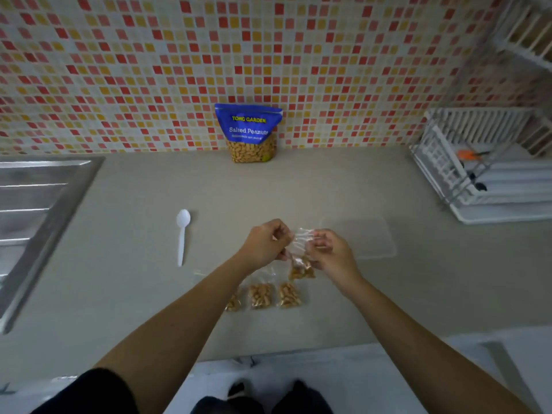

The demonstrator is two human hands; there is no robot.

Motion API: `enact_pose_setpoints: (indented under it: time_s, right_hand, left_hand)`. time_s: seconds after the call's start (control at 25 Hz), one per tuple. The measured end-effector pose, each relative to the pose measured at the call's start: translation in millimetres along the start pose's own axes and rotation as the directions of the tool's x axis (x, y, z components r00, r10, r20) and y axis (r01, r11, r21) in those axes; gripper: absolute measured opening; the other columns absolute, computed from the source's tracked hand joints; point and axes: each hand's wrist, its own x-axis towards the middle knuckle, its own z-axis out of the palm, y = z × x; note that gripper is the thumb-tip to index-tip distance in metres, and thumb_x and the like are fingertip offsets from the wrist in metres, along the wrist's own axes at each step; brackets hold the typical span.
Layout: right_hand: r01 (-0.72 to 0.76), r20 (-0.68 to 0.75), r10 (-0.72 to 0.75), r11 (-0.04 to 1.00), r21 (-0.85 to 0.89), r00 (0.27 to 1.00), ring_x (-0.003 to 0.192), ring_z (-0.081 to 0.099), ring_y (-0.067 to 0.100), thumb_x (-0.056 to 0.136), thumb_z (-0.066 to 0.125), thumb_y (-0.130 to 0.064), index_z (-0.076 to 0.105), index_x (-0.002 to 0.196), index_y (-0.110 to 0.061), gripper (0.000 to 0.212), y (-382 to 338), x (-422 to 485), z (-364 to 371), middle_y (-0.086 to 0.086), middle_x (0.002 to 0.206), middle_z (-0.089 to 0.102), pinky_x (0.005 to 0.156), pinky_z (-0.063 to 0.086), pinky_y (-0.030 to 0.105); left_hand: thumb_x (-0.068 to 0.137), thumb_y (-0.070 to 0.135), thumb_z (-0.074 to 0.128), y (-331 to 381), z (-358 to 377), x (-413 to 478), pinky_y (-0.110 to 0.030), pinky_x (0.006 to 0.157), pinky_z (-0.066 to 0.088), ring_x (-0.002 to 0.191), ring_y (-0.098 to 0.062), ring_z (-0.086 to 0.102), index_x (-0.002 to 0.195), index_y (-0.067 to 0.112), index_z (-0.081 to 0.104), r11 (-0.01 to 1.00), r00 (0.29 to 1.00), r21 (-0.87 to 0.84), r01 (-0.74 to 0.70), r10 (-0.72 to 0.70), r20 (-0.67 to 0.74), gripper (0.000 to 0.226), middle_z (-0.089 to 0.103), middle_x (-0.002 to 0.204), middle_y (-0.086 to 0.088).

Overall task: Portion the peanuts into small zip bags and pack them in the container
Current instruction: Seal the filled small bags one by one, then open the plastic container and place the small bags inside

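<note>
Just right of the frame's centre, a small zip bag (301,249) hangs between the two hands, lifted above the counter (134,279). The left hand (264,243) pinches the bag's top edge from the left, and the right hand (334,253) pinches it from the right. The clear upper strip is stretched between their fingertips. The peanuts (301,271) sit bunched in the bag's lower part, below and between the hands. Both hands have their fingers curled in toward the bag with their backs toward the camera. The two bare forearms rise from the bottom corners of the frame and converge at the bag.

Directly below the held bag, three filled bags (260,295) lie side by side on the counter. The leftmost is partly hidden by the left forearm. A clear container (369,242), faint against the counter, lies flat just right of the right hand. The blue peanut pouch (249,131) stands upright at the back of the counter, above centre, against the tiled wall (119,70).

A white spoon (182,236) lies left of the hands, its bowl pointing up the frame. A steel sink (35,204) occupies the left edge, and a white dish rack (478,168) the right edge.
</note>
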Motion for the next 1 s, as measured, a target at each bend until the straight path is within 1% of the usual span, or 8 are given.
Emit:
enact_pose_setpoints:
  time_s: [0.08,0.24,0.48,0.6,0.72,0.84,0.92,1.0]
  right_hand:
    - [-0.071,-0.037,0.071,0.997,-0.004,0.997,0.075,0.059,0.019,0.083,0.066,-0.006,0.058,0.084,-0.023,0.019,33.6,-7.7,-8.9,0.002,0.08,0.06,0.065,0.053,0.033]
    - [-0.133,-0.119,0.116,0.979,-0.153,0.986,0.073,0.061,0.02,0.078,0.068,-0.004,0.058,0.09,-0.018,0.021,73.0,-8.8,-22.6,0.0,0.074,0.063,0.068,0.049,0.031]
    - [-0.026,-0.178,-0.063,0.888,-0.459,0.982,0.077,0.064,0.021,0.078,0.069,-0.011,0.063,0.101,-0.007,0.023,94.4,-3.1,-22.0,0.006,0.085,0.067,0.074,0.049,0.028]
    - [0.045,-0.267,-0.215,0.849,-0.526,0.939,0.071,0.057,0.019,0.079,0.068,-0.025,0.062,0.091,-0.008,0.022,94.6,-9.8,-25.6,0.004,0.081,0.061,0.067,0.043,0.024]
    - [0.225,-0.453,-0.47,0.839,-0.495,0.758,0.069,0.044,0.015,0.084,0.057,-0.027,0.051,0.081,-0.007,0.021,79.9,-7.6,-48.9,0.002,0.077,0.048,0.067,0.033,0.02]
    - [0.254,-0.587,-0.552,0.819,-0.514,0.592,0.077,0.043,0.022,0.088,0.051,-0.021,0.047,0.089,0.002,0.024,60.5,18.9,-88.8,0.012,0.084,0.045,0.074,0.035,0.028]
    - [0.143,-0.603,-0.509,0.823,-0.549,0.614,0.095,0.047,0.032,0.089,0.049,-0.022,0.048,0.105,0.011,0.037,55.3,45.1,-112.9,0.026,0.101,0.051,0.088,0.037,0.033]
    - [-0.041,-0.549,-0.346,0.819,-0.573,0.76,0.114,0.047,0.039,0.092,0.045,-0.028,0.043,0.121,0.015,0.052,56.7,66.7,-129.6,0.035,0.12,0.049,0.101,0.032,0.036]
  left_hand:
    - [0.089,0.015,0.062,-17.4,23.9,-0.2,-0.024,0.059,0.056,0.05,-0.008,0.062,0.083,0.009,0.059,0.988,1.0,0.155,-0.001,-0.003,0.024,0.008,0.061,0.074,-0.008]
    - [0.084,0.022,0.062,-39.0,54.4,5.3,-0.026,0.071,0.047,0.082,-0.024,0.064,0.09,0.009,0.066,0.853,0.997,0.52,-0.049,0.011,0.077,0.015,0.071,0.09,-0.01]
    - [0.086,0.026,0.052,-43.6,75.4,13.9,-0.033,0.084,0.045,0.101,-0.031,0.059,0.103,0.013,0.062,0.612,0.998,0.788,-0.06,0.037,0.047,0.024,0.067,0.105,-0.01]
    - [0.085,0.021,0.054,-39.2,74.1,15.0,-0.034,0.085,0.044,0.1,-0.03,0.059,0.116,0.008,0.056,0.721,0.997,0.691,-0.042,0.08,-0.023,0.035,0.065,0.106,-0.013]
    - [0.091,0.017,0.047,-27.1,73.5,23.4,-0.033,0.085,0.045,0.099,-0.031,0.06,0.123,0.002,0.055,0.864,0.975,0.502,-0.031,0.138,-0.177,0.036,0.065,0.107,-0.017]
    - [0.096,0.02,0.04,-15.0,81.4,37.4,-0.037,0.08,0.046,0.095,-0.037,0.06,0.121,-0.002,0.051,0.908,0.979,0.418,-0.015,0.099,-0.18,0.035,0.066,0.098,-0.022]
    - [0.098,0.023,0.037,-10.1,89.4,44.8,-0.038,0.074,0.046,0.087,-0.038,0.06,0.113,-0.003,0.05,0.916,0.99,0.401,0.029,0.029,-0.137,0.032,0.065,0.088,-0.024]
    - [0.098,0.024,0.037,-7.4,98.5,52.0,-0.038,0.072,0.046,0.085,-0.037,0.059,0.104,-0.001,0.049,0.914,0.994,0.397,0.09,-0.057,-0.094,0.028,0.063,0.086,-0.023]
